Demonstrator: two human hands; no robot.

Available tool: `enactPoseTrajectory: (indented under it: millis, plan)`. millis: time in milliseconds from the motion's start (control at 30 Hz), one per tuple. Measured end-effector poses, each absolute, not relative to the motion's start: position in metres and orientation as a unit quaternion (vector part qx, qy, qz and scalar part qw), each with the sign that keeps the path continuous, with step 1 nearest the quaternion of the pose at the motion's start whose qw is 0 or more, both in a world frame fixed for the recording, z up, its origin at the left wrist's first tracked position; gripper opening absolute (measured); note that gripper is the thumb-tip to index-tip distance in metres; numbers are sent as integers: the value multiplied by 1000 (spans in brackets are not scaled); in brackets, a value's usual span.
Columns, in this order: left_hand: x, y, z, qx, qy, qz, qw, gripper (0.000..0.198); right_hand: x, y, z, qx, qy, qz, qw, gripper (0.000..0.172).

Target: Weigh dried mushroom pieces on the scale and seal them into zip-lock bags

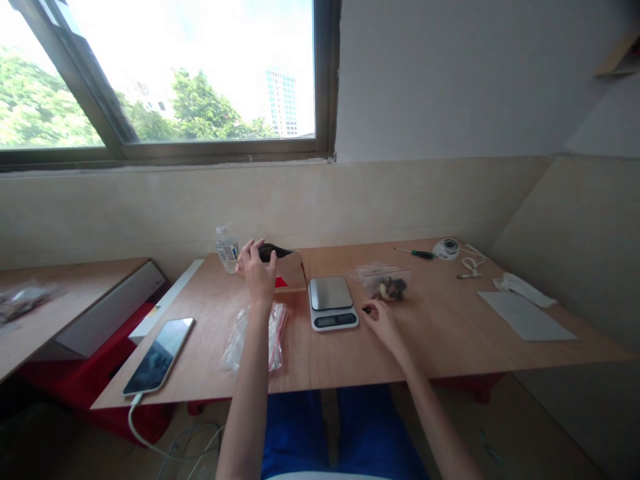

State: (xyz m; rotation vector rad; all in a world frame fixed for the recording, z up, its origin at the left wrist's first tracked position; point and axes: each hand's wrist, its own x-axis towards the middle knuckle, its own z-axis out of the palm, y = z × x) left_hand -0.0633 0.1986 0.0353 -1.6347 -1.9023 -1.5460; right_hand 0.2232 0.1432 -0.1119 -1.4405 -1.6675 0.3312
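Observation:
My left hand (257, 270) is raised at the left of a small cardboard box (293, 272) with a red patch on its side. Its fingers curl round a smooth black object (274, 251) at the top of the box; the kind cannot be made out. Low over the table, my right hand (383, 325) pinches a small dark piece (367, 309) between thumb and fingertips. That hand is just right of a white kitchen scale (331, 295) with a bare metal plate. Behind it lies a clear zip bag (384, 280) with dark and pale bits inside.
Clear zip bags (255, 337) lie by my left forearm, and a charging phone (160, 357) is at the left edge. A plastic bottle (227, 252) stands behind. To the right are a screwdriver (423, 254), a dome camera (447, 249), a cable (471, 267) and a white sheet (525, 315).

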Motion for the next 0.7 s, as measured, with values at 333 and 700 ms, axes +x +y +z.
enactPoseTrajectory:
  millis: [333,700]
  plan:
    - [-79,171,34,-573,-676,-456,79,41,206,175,-108,-569,-709,99,405,14]
    - [-86,148,39,-638,-628,-445,-19,22,231,156,-122,-576,-652,155,469,13]
